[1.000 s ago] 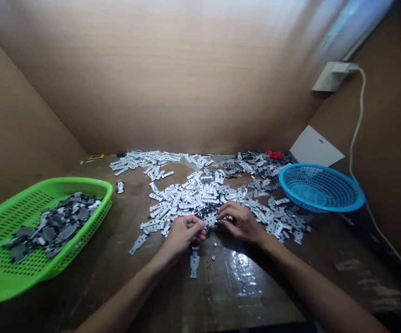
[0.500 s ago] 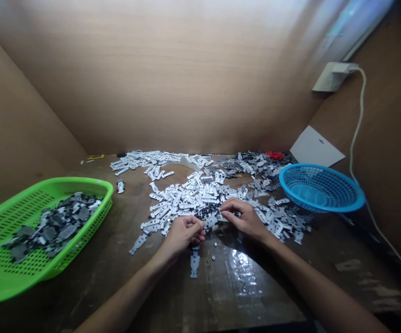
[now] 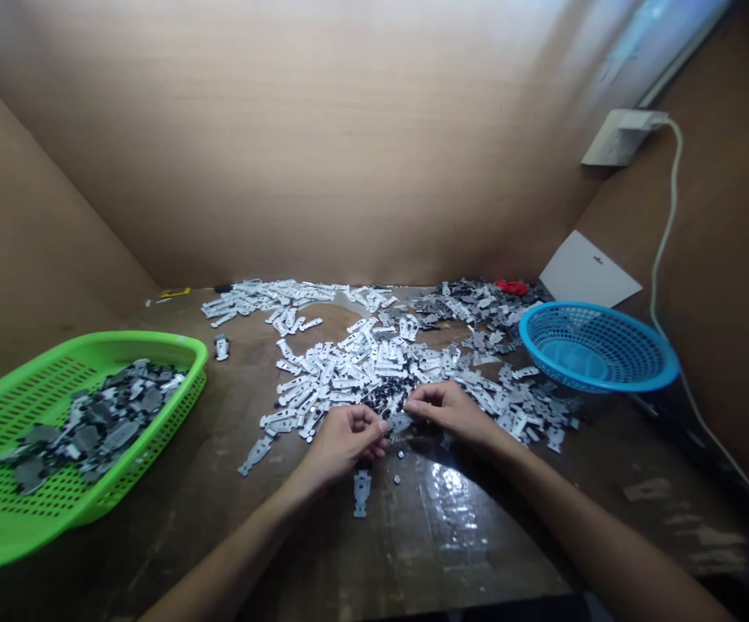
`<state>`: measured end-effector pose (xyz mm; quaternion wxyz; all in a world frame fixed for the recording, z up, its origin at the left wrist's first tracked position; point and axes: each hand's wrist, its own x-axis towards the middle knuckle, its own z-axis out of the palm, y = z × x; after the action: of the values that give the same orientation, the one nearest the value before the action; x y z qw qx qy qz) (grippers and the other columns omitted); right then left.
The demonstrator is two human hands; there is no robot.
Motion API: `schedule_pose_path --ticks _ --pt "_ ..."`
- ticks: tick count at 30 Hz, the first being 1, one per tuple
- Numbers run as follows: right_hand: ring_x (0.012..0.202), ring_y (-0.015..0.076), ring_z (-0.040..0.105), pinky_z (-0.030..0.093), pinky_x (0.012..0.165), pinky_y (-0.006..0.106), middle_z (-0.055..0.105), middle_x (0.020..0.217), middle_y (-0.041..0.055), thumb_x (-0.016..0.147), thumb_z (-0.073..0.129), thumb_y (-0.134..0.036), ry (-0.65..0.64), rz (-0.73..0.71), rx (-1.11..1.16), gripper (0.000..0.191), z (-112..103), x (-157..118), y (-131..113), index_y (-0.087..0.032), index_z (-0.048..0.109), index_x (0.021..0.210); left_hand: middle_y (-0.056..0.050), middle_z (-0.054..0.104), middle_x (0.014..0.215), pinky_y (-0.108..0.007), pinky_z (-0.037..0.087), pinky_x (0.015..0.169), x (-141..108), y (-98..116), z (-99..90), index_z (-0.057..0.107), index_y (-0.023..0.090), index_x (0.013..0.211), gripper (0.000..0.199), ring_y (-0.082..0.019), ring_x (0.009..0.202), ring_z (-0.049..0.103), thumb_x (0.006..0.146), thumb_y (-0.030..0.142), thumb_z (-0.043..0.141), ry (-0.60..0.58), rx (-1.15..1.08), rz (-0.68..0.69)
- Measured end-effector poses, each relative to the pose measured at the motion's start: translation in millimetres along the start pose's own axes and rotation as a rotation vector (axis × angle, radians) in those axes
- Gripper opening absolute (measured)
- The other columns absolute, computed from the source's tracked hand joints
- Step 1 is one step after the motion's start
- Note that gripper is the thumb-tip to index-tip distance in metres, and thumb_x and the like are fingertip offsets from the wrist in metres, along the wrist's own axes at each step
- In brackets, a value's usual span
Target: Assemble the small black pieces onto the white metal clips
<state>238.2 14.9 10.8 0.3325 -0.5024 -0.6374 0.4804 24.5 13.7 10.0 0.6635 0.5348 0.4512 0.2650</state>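
My left hand [image 3: 353,439] is closed in a pinch, thumb against forefinger, with a small flat grey metal piece [image 3: 401,422] at its fingertips. From the other side my right hand [image 3: 453,409] also pinches, its fingertips close above that same piece; what lies between them is too small to make out. Just beyond both hands, small black parts [image 3: 392,393] sit in a cluster. Around them spreads a pile of silver metal plates [image 3: 348,371]. A single silver plate [image 3: 362,494] lies apart below my left hand, near two tiny round bits [image 3: 397,479].
A green basket [image 3: 196,350] with assembled grey and black pieces stands at the left. At the right are a blue basket [image 3: 663,367], a white card [image 3: 589,272] and a hanging cable [image 3: 663,233]. Darker plates and a red item [image 3: 512,288] lie at the back.
My right hand has come slightly down and left, closer to my left hand. The grey metal piece now shows more clearly between them. The view has shifted a little.
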Motion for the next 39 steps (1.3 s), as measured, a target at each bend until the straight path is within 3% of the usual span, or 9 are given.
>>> schedule_pose_path --ticks 10,15,17,23,28,32,39 --pt "0.058 0.0117 0.052 0.039 0.052 0.021 0.06 0.067 0.0012 0.08 0.054 -0.043 0.038 0.026 0.023 0.031 -1 0 -2 -0.014 0.065 0.086 -0.005 0.064 0.061 -0.021 0.046 0.05 2 -1 -0.5 0.054 0.012 0.071 0.03 -0.013 0.052 0.061 0.073 0.041 0.062 0.018 0.013 -0.015" --pt "0.075 0.016 0.056 0.043 0.069 0.027 0.062 0.081 0.0034 0.083 0.052 -0.033 0.317 -0.17 -0.316 0.02 -11 4 3 -0.017 0.064 0.086 -0.005 0.064 0.065 -0.018 0.043 0.049 2 -1 -3.0 0.054 0.013 0.073 0.027 -0.011 0.054 0.06 0.075 0.039 0.061 0.032 -0.069 -0.074" --pt "0.08 0.0169 0.056 0.042 0.075 0.029 0.062 0.087 0.0042 0.083 0.053 -0.026 0.351 -0.243 -0.477 0.015 -15 5 6 -0.019 0.064 0.088 -0.004 0.063 0.068 -0.017 0.043 0.05 2 -2 -4.6 0.054 0.014 0.075 0.027 -0.009 0.055 0.059 0.076 0.039 0.059 0.038 -0.133 -0.072" --pt "0.085 0.0178 0.054 0.041 0.074 0.029 0.06 0.087 0.0043 0.081 0.057 -0.024 0.148 -0.321 -0.784 0.011 -12 4 14 -0.022 0.065 0.087 -0.003 0.06 0.068 -0.018 0.043 0.051 2 1 -7.4 0.051 0.014 0.074 0.027 -0.008 0.054 0.056 0.077 0.041 0.058 0.08 -0.195 -0.067" --pt "0.086 0.0178 0.052 0.04 0.072 0.027 0.059 0.087 0.0046 0.083 0.054 -0.023 0.13 -0.309 -0.921 0.013 -7 5 16 -0.023 0.065 0.088 -0.003 0.06 0.068 -0.018 0.043 0.051 1 1 -6.9 0.051 0.014 0.074 0.028 -0.009 0.056 0.056 0.077 0.041 0.058 0.064 -0.187 -0.066" --pt "0.084 0.0173 0.054 0.041 0.072 0.028 0.06 0.086 0.0047 0.083 0.055 -0.024 0.18 -0.301 -0.819 0.012 -11 5 13 -0.022 0.065 0.087 -0.004 0.061 0.07 -0.018 0.043 0.051 1 0 -6.3 0.052 0.014 0.074 0.028 -0.009 0.056 0.057 0.077 0.042 0.057 0.051 -0.152 -0.088" --pt "0.077 0.0155 0.059 0.044 0.07 0.027 0.065 0.083 0.0017 0.081 0.055 -0.026 0.346 -0.229 -0.326 0.013 -14 2 -2 -0.021 0.065 0.088 -0.005 0.063 0.071 -0.019 0.044 0.051 1 -1 -5.8 0.054 0.014 0.076 0.028 -0.011 0.057 0.059 0.075 0.042 0.058 0.027 -0.105 -0.121"
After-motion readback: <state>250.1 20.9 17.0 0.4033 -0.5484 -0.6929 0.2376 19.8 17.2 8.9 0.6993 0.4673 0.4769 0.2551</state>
